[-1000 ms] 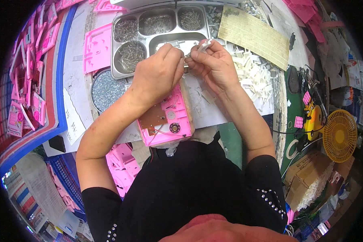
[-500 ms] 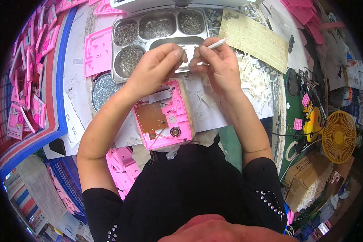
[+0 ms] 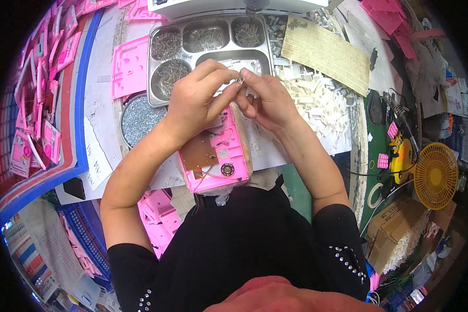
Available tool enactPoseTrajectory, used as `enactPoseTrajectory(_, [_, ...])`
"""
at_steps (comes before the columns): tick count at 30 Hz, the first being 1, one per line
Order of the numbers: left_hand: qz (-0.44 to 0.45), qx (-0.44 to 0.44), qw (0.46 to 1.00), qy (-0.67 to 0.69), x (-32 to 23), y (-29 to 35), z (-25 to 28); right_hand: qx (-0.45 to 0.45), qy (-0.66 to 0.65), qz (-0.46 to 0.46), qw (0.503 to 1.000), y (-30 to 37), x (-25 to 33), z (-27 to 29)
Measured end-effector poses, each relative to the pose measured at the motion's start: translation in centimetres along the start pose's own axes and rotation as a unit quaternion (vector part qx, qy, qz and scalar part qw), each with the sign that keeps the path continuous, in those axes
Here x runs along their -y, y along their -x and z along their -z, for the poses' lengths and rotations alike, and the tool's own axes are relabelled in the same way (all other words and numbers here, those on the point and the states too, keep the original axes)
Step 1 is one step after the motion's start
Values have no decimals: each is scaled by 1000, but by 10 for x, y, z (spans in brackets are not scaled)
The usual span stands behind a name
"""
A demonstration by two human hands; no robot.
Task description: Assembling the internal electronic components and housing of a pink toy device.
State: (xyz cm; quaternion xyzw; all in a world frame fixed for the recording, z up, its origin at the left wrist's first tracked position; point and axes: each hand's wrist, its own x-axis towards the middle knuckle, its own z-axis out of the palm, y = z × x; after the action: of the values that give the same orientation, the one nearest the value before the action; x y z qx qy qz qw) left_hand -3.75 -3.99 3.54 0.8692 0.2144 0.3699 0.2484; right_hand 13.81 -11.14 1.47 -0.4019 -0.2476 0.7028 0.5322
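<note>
My left hand [image 3: 195, 99] pinches a small shiny metal piece [image 3: 241, 80] between thumb and forefinger, just in front of the steel compartment tray [image 3: 192, 57]. Its exact kind is too small to tell. Against the same piece close the thumb and fingers of my right hand [image 3: 270, 101]; whether anything else is in its curled fingers is hidden. Below the hands lies an open pink plastic housing [image 3: 236, 140] on a padded rest, with a brown circuit board [image 3: 197, 156], a small round speaker [image 3: 227, 169] and thin wires inside. My left hand covers its upper left part.
Several tray compartments hold fine metal parts. A round dish of small screws [image 3: 143, 122] stands at left, beside a pink panel [image 3: 130, 67]. White plastic pieces [image 3: 317, 99] are heaped at right, under a tan perforated board [image 3: 325, 52]. Further right are a yellow fan [image 3: 436, 177] and cables.
My hands have come together and slightly lower, fingertips meeting at the metal piece. The thin white stick in my right hand no longer shows. The view has shifted slightly.
</note>
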Motion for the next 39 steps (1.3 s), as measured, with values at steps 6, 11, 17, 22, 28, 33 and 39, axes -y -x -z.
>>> enactPoseTrajectory(6, [-29, -3, 998, -61, -3, -1, 2, -4, -32, 9, 999, 3, 4, 5])
enactPoseTrajectory(11, [-74, 13, 990, -123, 0, -1, 1, -46, -39, 13, 998, 5, 5, -1])
enactPoseTrajectory(17, [-147, 36, 986, -63, 2, -9, 6, -8, -9, -55, 998, 14, 6, 2])
enactPoseTrajectory(22, [-71, 67, 995, 2, -1, -6, 8, 23, -20, -22, 999, 19, 6, 6])
enactPoseTrajectory(28, [12, 103, 992, 70, -2, -6, 10, 10, 19, 103, 994, 21, 1, 9])
enactPoseTrajectory(33, [228, 189, 889, 350, 2, 0, 10, 11, 103, 213, 972, 23, -4, 10])
enactPoseTrajectory(39, [389, 227, 678, 581, 4, 0, 17, 6, 436, 543, 717, 9, -1, 19])
